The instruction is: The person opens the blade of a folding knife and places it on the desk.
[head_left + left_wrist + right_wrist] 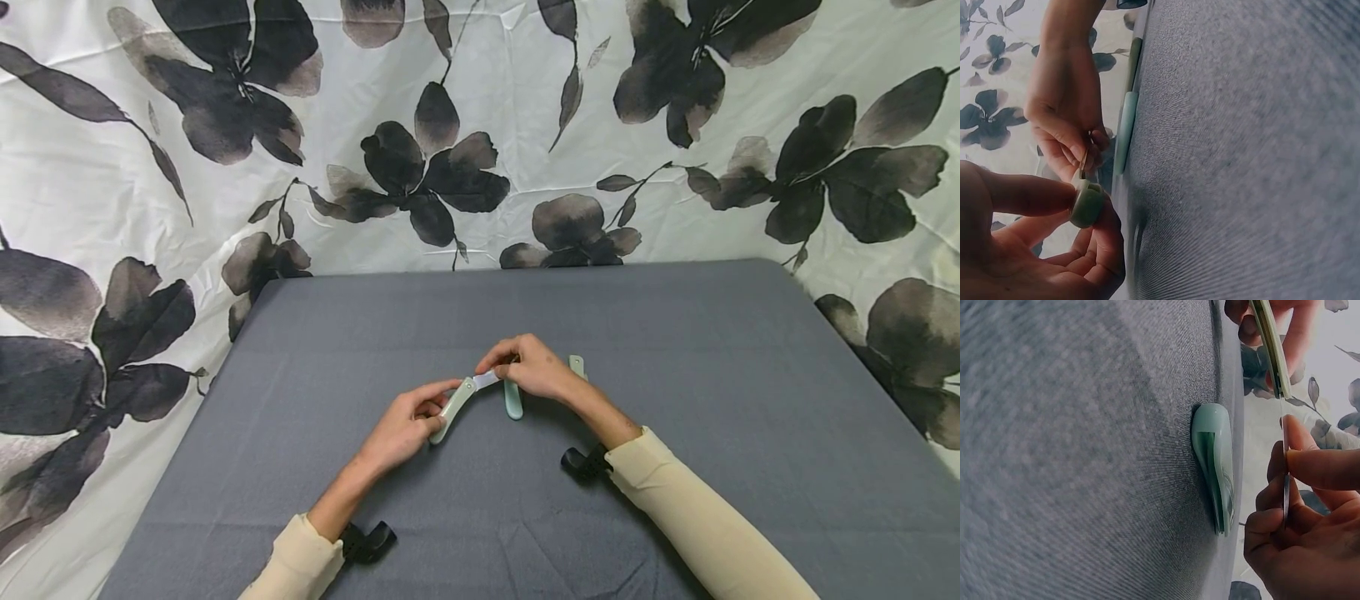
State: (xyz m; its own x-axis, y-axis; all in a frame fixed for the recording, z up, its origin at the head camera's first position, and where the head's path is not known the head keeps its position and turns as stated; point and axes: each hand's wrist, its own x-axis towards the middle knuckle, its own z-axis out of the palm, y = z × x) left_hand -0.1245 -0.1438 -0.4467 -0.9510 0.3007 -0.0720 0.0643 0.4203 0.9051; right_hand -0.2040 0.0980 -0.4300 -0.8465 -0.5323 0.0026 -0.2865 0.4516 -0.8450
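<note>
My left hand (405, 427) holds the pale green handle (454, 410) of a folding knife, its thumb and fingers on either side. The blade (486, 379) is swung out from the handle and slants up toward my right hand (531, 365), which pinches it between thumb and fingers. In the right wrist view the thin blade (1285, 437) appears edge-on, joined to the slotted handle (1270, 347). Both hands hold the knife raised over the cloth. Just below my right hand lies a mint green folded knife (513, 402), its slotted side showing in the right wrist view.
Behind the right wrist another pale green handle (577, 365) lies on the grey cloth-covered table (337, 325), partly hidden by the arm. A white curtain with dark flowers (480, 100) hangs behind the table's far edge. Black wrist cameras (369, 543) stick out below both cuffs.
</note>
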